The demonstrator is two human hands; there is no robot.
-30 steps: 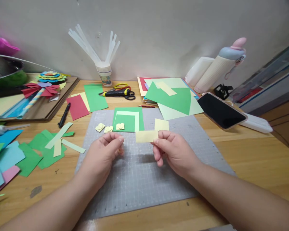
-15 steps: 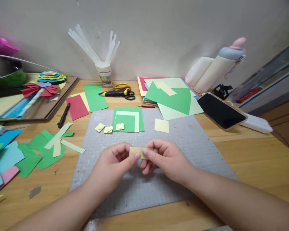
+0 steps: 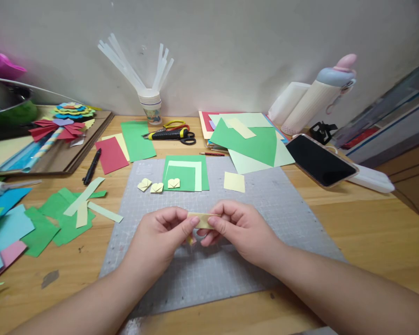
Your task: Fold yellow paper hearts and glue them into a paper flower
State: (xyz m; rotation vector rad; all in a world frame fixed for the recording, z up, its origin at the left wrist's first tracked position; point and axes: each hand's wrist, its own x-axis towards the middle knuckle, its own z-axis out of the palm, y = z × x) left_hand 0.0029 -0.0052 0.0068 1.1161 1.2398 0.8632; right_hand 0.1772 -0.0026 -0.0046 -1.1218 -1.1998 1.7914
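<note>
Between both hands is a small folded strip of pale yellow paper (image 3: 203, 221), held above the grey cutting mat (image 3: 265, 274). My left hand (image 3: 167, 232) pinches its left end between thumb and fingers. At the other end, my right hand (image 3: 235, 228) pinches it the same way, with the thumb on the near face. Beyond the hands lie folded yellow paper hearts (image 3: 157, 188), three in all. Beside them is a green paper square (image 3: 204, 173) with a pale green square on it. A flat yellow paper square (image 3: 234, 182) rests farther right.
Green paper scraps (image 3: 71, 223) lie to the left, near a black pen (image 3: 91, 167). Behind the mat are scissors (image 3: 187, 138), a yellow-black cutter (image 3: 167, 134) and a paper cup (image 3: 151, 109) of white strips. A phone (image 3: 321, 160) and a bottle (image 3: 314, 100) stand at the right.
The left thumb has shifted slightly up and left along the folded paper strip. Both hands keep their pinch, and the other things lie as before.
</note>
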